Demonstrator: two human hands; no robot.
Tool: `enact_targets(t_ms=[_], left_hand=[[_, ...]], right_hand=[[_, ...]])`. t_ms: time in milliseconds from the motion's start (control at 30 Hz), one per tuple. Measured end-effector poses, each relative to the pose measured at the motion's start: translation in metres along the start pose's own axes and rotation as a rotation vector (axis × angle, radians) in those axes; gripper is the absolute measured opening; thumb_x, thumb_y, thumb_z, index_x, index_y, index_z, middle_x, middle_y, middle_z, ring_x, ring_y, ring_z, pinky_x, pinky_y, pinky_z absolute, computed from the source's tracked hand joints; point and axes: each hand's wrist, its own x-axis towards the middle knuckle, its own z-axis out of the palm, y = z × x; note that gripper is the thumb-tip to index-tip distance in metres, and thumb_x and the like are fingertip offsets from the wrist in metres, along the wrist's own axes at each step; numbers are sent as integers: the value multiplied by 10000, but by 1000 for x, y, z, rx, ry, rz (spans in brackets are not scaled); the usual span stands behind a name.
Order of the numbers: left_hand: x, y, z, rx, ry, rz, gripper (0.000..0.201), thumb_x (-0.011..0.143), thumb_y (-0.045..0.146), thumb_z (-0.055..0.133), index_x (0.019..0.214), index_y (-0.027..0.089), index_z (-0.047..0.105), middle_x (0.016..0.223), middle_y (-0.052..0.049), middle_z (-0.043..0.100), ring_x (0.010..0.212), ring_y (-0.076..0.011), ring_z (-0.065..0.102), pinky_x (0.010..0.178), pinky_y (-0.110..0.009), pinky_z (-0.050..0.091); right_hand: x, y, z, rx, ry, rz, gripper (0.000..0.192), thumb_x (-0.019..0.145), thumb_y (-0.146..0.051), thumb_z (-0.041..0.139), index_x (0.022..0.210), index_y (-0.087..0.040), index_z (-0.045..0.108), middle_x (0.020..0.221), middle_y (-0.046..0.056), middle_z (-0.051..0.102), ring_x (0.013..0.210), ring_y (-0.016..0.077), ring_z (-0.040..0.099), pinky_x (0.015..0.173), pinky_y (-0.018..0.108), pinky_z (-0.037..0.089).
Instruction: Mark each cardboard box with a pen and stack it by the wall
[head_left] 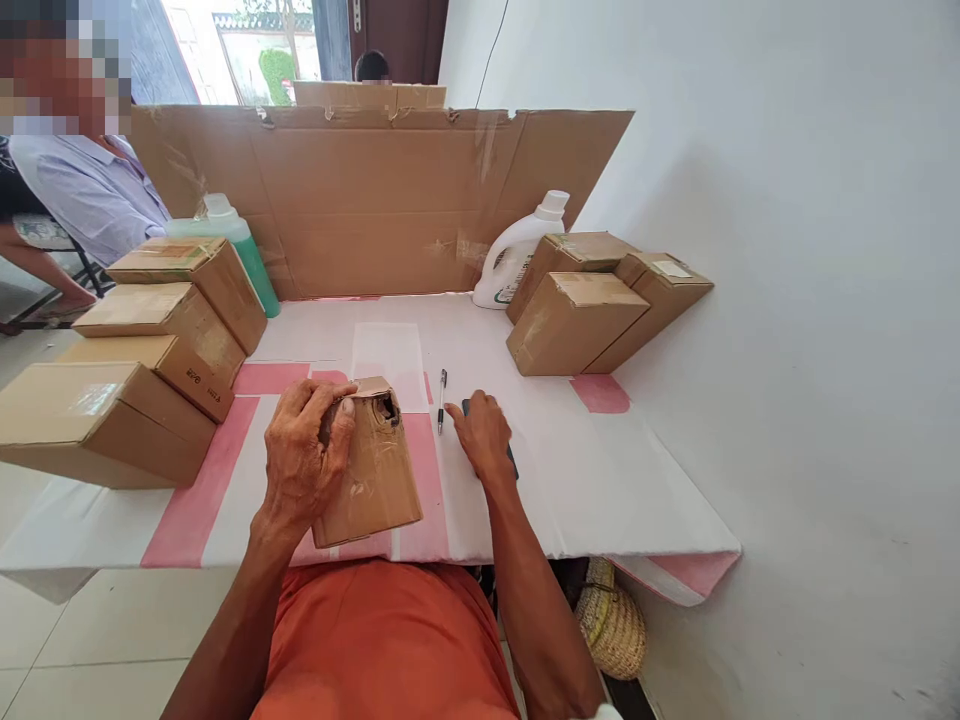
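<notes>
A small brown cardboard box (371,480) stands near the table's front edge, with a torn hole in its upper right corner. My left hand (307,445) grips it from the left, thumb on the near face and fingers over the top edge. To the right, my right hand (482,432) is closed over a dark, flat, phone-like object (513,462) on the cloth; most of that object is hidden under the palm. Between the box and my right hand lies a pen (442,400), which neither hand touches.
Several cardboard boxes (161,400) line the left side, beside a green bottle (251,255). More boxes (577,320) and a white jug (517,255) stand back right. A cardboard panel (360,200) closes the rear. A seated person (82,190) is at left; a wall (810,350) runs along the right.
</notes>
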Motion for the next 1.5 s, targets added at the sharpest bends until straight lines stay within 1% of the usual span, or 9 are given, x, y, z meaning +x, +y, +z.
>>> enact_targets(t_ms=[100,233,533,767,900,1067,1267,1367,1500], left_hand=[[2,-1,1,-6,-4,14,299,1053,302,491,1130,184,755,1085,-82,727,1034,-243,673,956,-398,522],[5,-2,1,-14,-18,21,316,1016,259,483,1149,176,757,1108,-84,729,1063,-249,674,970,-402,522],[8,-4,-1,-29,-26,14,355,919,225,521,1170,157,763,1093,-84,713,1031,-251,677,929,-386,535],[6,-3,-1,-80,-52,-24,356,908,233,530,1187,198,747,1103,-68,706,1042,-250,677,946,-395,538],[4,-3,-1,-76,-43,-39,353,908,236,526,1180,189,746,1101,-75,707,1040,-253,672,951,-407,540],[4,-2,-1,-83,-45,-43,360,905,230,525,1180,179,751,1113,-82,713,1060,-260,671,966,-418,535],[4,-1,-2,-89,-52,-30,349,913,225,525,1174,170,749,1114,-83,713,1059,-254,670,960,-402,528],[4,-1,-2,-87,-38,-19,329,915,224,532,1158,168,747,1101,-81,711,1048,-247,668,969,-395,523],[1,-1,-2,-96,-22,-8,271,941,243,529,1108,192,735,1075,-76,706,1044,-246,666,973,-391,524]], right_hand=[[-15,32,-2,-31,66,146,631,1003,-476,657,1422,-23,523,1486,337,520,1437,450,466,1068,545,449],[-17,65,1,6,-32,172,592,961,-525,696,1314,-60,600,1380,299,606,1360,434,550,1035,523,492],[-12,70,14,103,-51,139,914,722,-538,887,1377,-4,537,1441,352,581,1361,464,577,984,492,545],[-31,91,26,265,-25,85,518,798,-561,730,1106,-149,668,1110,202,786,1061,368,745,813,402,568],[-62,94,37,730,75,155,483,713,-499,785,1069,-199,659,1041,149,795,1080,383,748,894,468,595],[-113,76,6,1530,-294,234,655,663,-445,977,1192,-222,661,1189,96,797,1029,302,805,883,416,673],[-161,28,-51,1678,-537,-76,509,795,-442,940,1162,-187,695,907,80,817,633,178,751,594,280,633],[-173,-1,-55,1784,-636,-221,522,859,-557,858,1211,-211,687,1031,105,819,740,222,787,626,320,651],[-178,-29,-39,1870,-749,-240,639,909,-782,657,1255,-245,694,1103,108,816,837,276,802,671,388,672]])
